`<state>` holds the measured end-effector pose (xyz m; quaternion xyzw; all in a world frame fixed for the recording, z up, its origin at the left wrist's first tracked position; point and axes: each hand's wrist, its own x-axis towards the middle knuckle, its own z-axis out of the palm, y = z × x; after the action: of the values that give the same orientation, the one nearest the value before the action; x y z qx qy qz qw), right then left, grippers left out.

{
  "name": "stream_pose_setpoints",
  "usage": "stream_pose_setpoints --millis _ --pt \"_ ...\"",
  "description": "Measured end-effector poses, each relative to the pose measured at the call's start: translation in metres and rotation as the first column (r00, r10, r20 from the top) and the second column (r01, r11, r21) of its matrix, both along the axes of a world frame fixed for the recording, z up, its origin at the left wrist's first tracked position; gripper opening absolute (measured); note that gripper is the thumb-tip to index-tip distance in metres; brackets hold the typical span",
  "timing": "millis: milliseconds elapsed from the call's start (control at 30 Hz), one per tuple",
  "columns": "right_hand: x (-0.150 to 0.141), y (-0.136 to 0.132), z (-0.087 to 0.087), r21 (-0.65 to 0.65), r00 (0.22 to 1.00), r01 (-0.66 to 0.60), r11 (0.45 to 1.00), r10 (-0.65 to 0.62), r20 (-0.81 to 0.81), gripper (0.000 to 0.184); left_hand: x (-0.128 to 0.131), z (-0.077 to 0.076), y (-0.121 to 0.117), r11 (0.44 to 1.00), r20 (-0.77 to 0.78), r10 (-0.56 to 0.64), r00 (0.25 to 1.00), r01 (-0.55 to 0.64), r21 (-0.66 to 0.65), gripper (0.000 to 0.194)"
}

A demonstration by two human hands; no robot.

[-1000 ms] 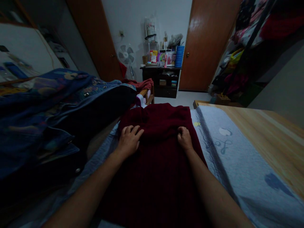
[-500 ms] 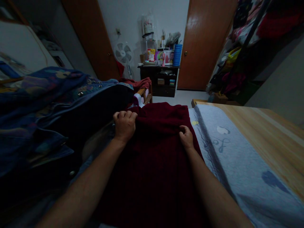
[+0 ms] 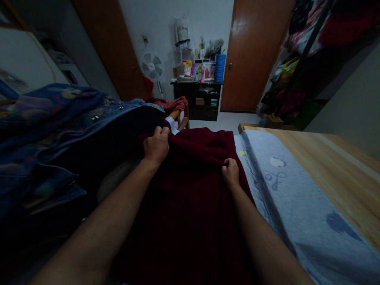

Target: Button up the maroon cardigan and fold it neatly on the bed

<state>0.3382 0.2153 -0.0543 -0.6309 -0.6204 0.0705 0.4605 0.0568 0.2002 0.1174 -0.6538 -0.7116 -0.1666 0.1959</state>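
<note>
A dark red garment (image 3: 190, 206) lies spread out in front of me, with a fold running across its far part. My left hand (image 3: 156, 145) is closed on the cloth at the far left end of that fold. At the fold's right end, my right hand (image 3: 230, 171) pinches the cloth near the garment's right edge. Under the garment and to its right is a light blue-grey blanket (image 3: 279, 178) with dark patches. The garment's near part is too dark to make out its details.
Denim clothing (image 3: 62, 118) is heaped at the left, close to my left forearm. A bare wooden board (image 3: 332, 158) borders the blanket on the right. Farther off stand a fan (image 3: 152, 65), a dark cabinet (image 3: 196, 103) and a wooden door (image 3: 252, 59).
My left hand has shifted slightly up and away, pulling the fold's left end so it now slants. My right hand has barely moved, its fingers curled closer. The view has shifted slightly.
</note>
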Motion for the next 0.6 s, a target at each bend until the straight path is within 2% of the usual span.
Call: stream_pose_setpoints --millis 100,167,267,367,500,600 --pt "0.001 0.0 0.002 -0.001 0.999 -0.01 1.0 0.01 -0.051 0.023 0.001 -0.005 0.008 0.998 0.112 0.036 0.993 -0.029 -0.056 0.035" --pt "0.001 -0.001 0.003 0.006 0.997 -0.026 1.0 0.026 -0.075 0.031 0.001 -0.009 0.014 0.999 0.187 0.028 0.982 -0.02 -0.042 0.034" --pt "0.001 -0.001 0.004 0.0 0.995 -0.051 0.999 0.051 -0.086 0.04 0.002 -0.011 0.022 0.999 0.289 -0.015 0.957 0.0 0.051 0.032" --pt "0.002 -0.002 0.004 -0.029 0.994 -0.065 0.997 0.062 -0.087 0.044 0.008 -0.007 0.03 0.983 0.363 -0.112 0.925 0.05 0.176 0.031" --pt "0.003 -0.002 0.004 -0.061 0.996 -0.051 0.997 0.046 -0.078 0.045 0.018 0.004 0.033 0.917 0.331 -0.313 0.89 0.192 0.349 0.03" --pt "0.003 -0.002 0.005 -0.08 0.998 -0.053 0.995 0.05 -0.04 0.042 0.016 0.005 0.027 0.876 0.23 -0.391 0.891 0.284 0.389 0.028"
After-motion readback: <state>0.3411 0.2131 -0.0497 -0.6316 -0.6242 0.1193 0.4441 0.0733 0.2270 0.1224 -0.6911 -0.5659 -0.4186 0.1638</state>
